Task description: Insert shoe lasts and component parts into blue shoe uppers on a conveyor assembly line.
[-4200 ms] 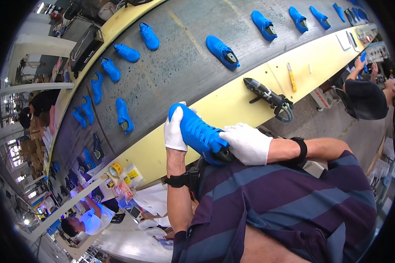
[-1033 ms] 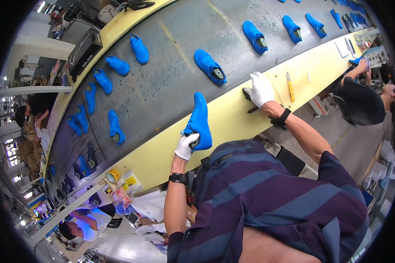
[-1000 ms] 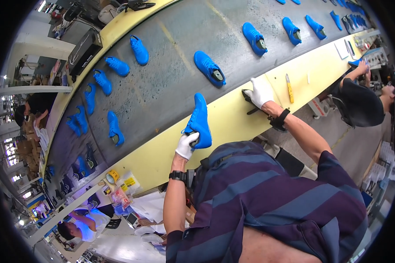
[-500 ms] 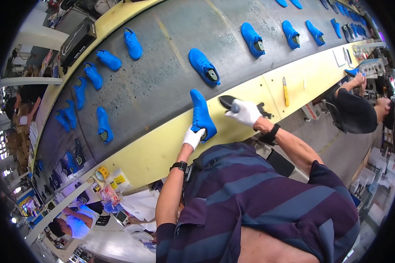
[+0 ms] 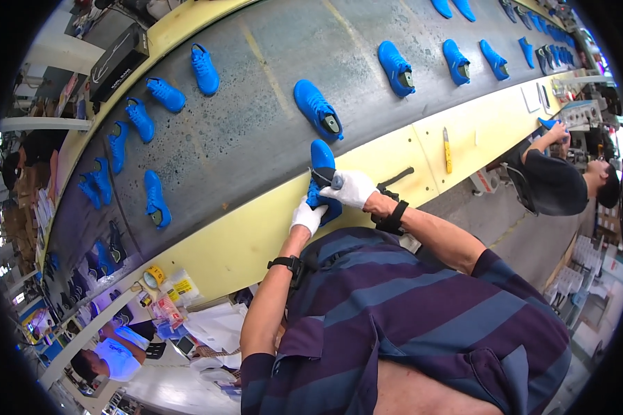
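Note:
A blue lace-up sneaker (image 5: 322,153) lies on the yellow ledge in front of me, its toe pointing away. My left hand (image 5: 307,216), in a white glove, is closed around its heel end. From the right, my right hand (image 5: 353,189), also white-gloved, is closed on a dark, flat, rounded piece (image 5: 324,176) held against the sneaker's upper. A small grey tip shows by the thumb; I cannot tell exactly what the piece is. The gloves hide part of the laces and opening.
Blue sneakers (image 5: 317,109) stand spaced along the grey conveyor belt (image 5: 249,124). On the yellow ledge (image 5: 235,242) lie a black strip-like tool (image 5: 396,178), a yellow cutter knife (image 5: 447,151) and a tape roll (image 5: 154,277). A co-worker (image 5: 557,176) sits at right, another (image 5: 111,356) at lower left.
My right hand has moved left, bringing the dark piece from beside the sneaker onto its upper. The black tool on the ledge is now uncovered. My left hand stays at the heel end.

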Available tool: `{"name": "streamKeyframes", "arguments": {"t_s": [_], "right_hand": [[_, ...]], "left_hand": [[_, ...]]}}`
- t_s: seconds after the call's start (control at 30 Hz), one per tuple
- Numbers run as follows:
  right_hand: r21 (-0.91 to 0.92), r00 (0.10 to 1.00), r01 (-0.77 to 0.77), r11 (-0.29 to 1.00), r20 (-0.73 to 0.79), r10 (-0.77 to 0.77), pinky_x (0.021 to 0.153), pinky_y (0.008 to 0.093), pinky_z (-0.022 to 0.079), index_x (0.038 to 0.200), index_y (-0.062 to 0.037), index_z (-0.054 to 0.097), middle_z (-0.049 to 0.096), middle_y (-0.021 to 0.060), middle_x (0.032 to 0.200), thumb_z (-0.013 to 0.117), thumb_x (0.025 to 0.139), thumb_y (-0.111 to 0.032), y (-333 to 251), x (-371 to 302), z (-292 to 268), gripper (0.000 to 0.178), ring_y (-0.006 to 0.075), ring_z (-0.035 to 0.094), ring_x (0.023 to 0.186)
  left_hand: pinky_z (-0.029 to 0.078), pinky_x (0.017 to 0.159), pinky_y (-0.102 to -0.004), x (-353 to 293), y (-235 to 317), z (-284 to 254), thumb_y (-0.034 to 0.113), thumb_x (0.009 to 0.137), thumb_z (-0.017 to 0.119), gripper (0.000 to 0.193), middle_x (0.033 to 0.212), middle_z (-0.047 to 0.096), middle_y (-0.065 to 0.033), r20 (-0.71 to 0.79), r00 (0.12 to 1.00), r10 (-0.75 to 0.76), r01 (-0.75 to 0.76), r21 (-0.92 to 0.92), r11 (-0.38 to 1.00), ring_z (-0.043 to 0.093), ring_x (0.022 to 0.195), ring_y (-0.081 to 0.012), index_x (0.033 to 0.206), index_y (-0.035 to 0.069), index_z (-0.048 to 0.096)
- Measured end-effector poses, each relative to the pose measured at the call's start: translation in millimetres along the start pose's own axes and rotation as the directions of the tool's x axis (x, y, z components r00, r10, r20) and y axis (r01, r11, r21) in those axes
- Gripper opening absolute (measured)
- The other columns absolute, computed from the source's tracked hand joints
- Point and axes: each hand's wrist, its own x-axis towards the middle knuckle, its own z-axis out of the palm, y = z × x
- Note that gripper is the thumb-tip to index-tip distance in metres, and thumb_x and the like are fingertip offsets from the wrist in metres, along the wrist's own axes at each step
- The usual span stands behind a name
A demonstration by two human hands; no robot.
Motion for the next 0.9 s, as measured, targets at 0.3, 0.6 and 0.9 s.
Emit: {"name": "streamKeyframes", "arguments": {"t_s": [0.3, 0.6, 0.9], "right_hand": [[-0.117, 0.990, 0.047, 0.992, 0.139, -0.031, 0.070, 0.0428, 0.057, 0.091, -0.0025, 0.080, 0.074, 0.0208, 0.079, 0.080, 0.085, -0.053, 10, -10, -8, 0.050, 0.0367, 0.073, 0.071], [-0.035, 0.996, 0.034, 0.999, 0.085, -0.031, 0.067, 0.0432, 0.055, 0.089, -0.0018, 0.077, 0.072, 0.0202, 0.075, 0.081, 0.086, -0.050, 36, -32, -7, 0.049, 0.0352, 0.072, 0.070], [-0.011, 0.997, -0.069, 0.998, -0.042, 0.069, 0.073, 0.0457, 0.058, 0.098, -0.0034, 0.080, 0.075, 0.0230, 0.087, 0.074, 0.088, -0.052, -14, 9, -21, 0.050, 0.0388, 0.075, 0.080]], "left_hand": [[0.054, 0.097, -0.0454, 11, -20, 5, 0.030, 0.088, 0.078, 0.056, 0.123, 0.072, -0.0264, 0.003, 1.000, -0.004, 0.004, 0.025, 1.000, 0.070, 0.114, -0.0408, 0.135, 0.004, 0.062], [0.056, 0.095, -0.0416, 4, -8, 5, 0.026, 0.089, 0.076, 0.050, 0.117, 0.074, -0.0220, -0.023, 0.999, 0.047, -0.046, 0.036, 0.998, 0.072, 0.108, -0.0330, 0.131, 0.000, 0.064], [0.054, 0.099, -0.0434, 4, 6, 14, 0.026, 0.090, 0.075, 0.050, 0.122, 0.074, -0.0223, -0.041, 0.999, -0.019, 0.027, 0.196, 0.980, 0.070, 0.114, -0.0372, 0.131, 0.001, 0.064]]}}
